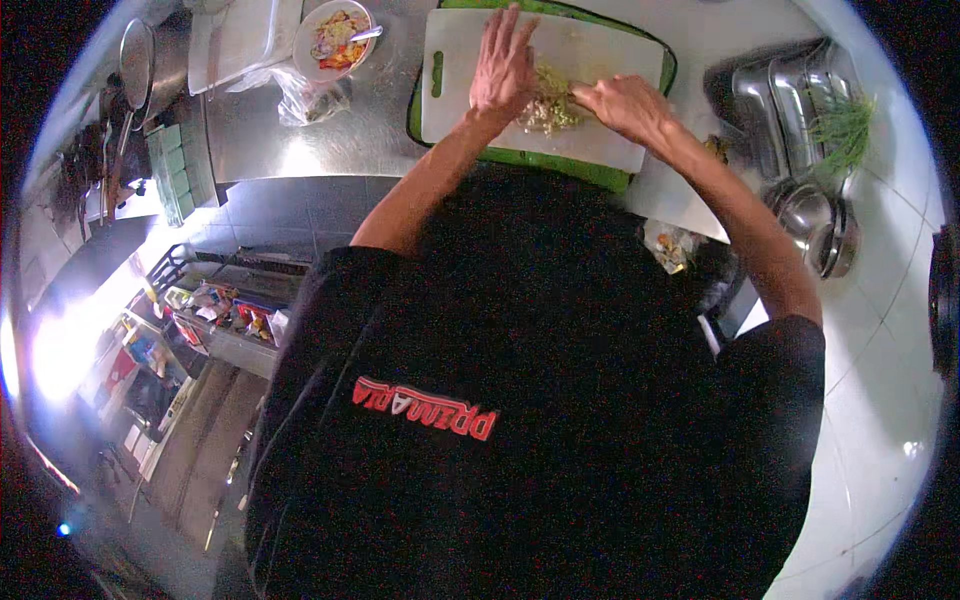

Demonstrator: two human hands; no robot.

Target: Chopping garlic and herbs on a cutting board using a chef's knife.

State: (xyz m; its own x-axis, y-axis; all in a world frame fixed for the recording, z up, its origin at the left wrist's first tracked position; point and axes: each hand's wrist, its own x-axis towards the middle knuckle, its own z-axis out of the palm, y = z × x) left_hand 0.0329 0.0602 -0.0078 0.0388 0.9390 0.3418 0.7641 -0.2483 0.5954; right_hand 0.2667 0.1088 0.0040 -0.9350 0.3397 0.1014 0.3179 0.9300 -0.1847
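A white cutting board (457, 112) lies on a green cutting board (517, 160) on the steel counter. Finely chopped pale vegetable pieces, perhaps garlic (551, 112), are heaped at its middle. My right hand (630, 109) grips a knife handle (581, 94) at the right side of this heap. The blade can hardly be made out among the pieces. My left hand (504, 67) is stretched flat at the heap's left edge, its fingers extended and pointing away from me. Whether its palm touches the blade is hidden.
A white bowl of chopped ingredients (302, 56) with a spoon (366, 34) stands at the back left, beside a clear plastic bag (311, 97). Steel pans (772, 112), green herbs (847, 131) and steel bowls (806, 217) are on the right. A strainer (137, 67) hangs far left.
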